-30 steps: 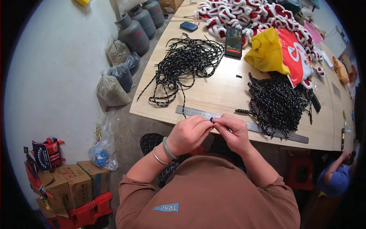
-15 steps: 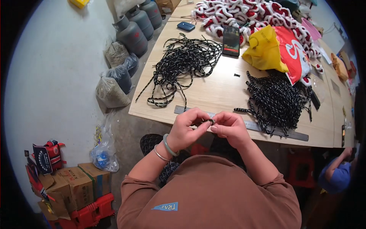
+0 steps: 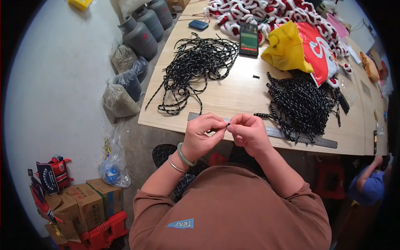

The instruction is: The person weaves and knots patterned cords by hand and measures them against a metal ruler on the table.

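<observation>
My left hand [image 3: 204, 134], with a green bangle and a silver one at its wrist, pinches a black cord near the table's front edge. My right hand [image 3: 250, 133] meets it fingertip to fingertip, closed on the same small dark piece. Fingers cover most of that piece. Behind both hands a steel ruler [image 3: 321, 141] lies along the edge. A loose tangle of black-and-white cord [image 3: 198, 60] is beyond my left hand, one strand trailing down toward it. To the right lies a pile of short twisted cord pieces [image 3: 302, 104].
On the table [image 3: 233, 98] are a phone [image 3: 248, 39], a blue case [image 3: 198, 25], yellow and red bags [image 3: 285, 48] and red-and-white fluffy trim [image 3: 250, 12]. Gas cylinders [image 3: 139, 37] stand at the left. Another person [image 3: 366, 185] in blue is at the right.
The view has shifted slightly. My hands stay together, and my right fingertips have closed in on the cord end at my left fingertips.
</observation>
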Demonstrator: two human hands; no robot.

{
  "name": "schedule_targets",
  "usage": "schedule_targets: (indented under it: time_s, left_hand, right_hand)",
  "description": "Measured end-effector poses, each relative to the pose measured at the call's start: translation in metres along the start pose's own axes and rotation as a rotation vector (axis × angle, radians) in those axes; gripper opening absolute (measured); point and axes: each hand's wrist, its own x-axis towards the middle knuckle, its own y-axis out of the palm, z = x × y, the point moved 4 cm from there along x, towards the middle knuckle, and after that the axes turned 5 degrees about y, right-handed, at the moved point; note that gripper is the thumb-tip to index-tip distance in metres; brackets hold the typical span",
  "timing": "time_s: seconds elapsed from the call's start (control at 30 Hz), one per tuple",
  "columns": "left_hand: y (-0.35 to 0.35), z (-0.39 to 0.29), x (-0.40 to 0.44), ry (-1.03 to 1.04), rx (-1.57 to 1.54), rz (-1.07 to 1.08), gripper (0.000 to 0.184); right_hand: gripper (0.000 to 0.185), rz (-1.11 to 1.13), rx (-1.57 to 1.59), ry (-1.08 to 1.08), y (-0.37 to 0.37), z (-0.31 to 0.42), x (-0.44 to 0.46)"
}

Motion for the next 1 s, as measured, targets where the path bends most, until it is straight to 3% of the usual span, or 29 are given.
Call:
schedule_targets:
  time_s: [0.23, 0.3, 0.43, 0.73, 1.0]
  left_hand:
    - [-0.003, 0.016, -0.007, -0.557, -0.531, 0.066, 0.014]
    - [-0.005, 0.02, -0.009, -0.651, -0.63, 0.073, 0.014]
    - [-0.002, 0.019, -0.011, -0.614, -0.553, -0.004, 0.013]
    - [0.001, 0.012, -0.008, -0.435, -0.418, -0.034, 0.011]
    - [0.003, 0.008, -0.007, -0.307, -0.257, -0.016, 0.009]
  right_hand:
    - [0.011, 0.063, -0.35, -0.264, -0.006, 0.003, 0.006]
    - [0.009, 0.103, -0.305, -0.164, -0.009, 0.004, 0.006]
    - [0.012, 0.192, -0.084, -0.051, -0.015, -0.002, 0.009]
    - [0.014, 0.089, -0.354, -0.25, -0.005, 0.004, 0.001]
    - [0.008, 0.017, -0.359, -0.253, -0.005, -0.001, 0.002]
